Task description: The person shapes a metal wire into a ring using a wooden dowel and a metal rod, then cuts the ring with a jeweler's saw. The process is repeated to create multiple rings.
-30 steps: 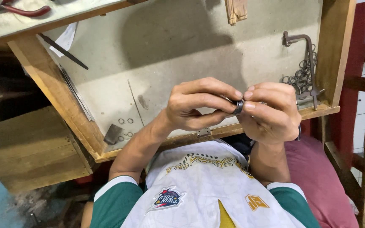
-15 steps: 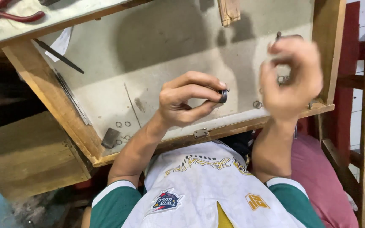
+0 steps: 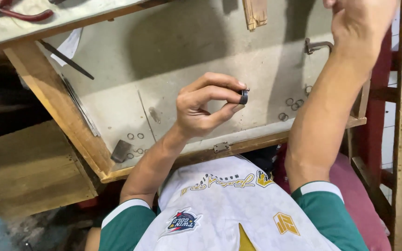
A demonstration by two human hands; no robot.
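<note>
While raised over the wooden tray (image 3: 61, 116), pinched a small dark ring (image 3: 243, 96) between left hand (image 3: 201, 109) fingertips, near three o'clock. Looked light, hard, slippery; best gripped by rim. Right hand (image 3: 359, 21) up at one o'clock, fingers cut off, cannot tell.

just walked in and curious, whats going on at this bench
A person sits at a wooden tray bench. Their left hand pinches a small dark ring between thumb and fingertips above the tray. Their right hand is raised toward the top edge, near a metal hook. Loose small rings lie on the tray floor.
</note>
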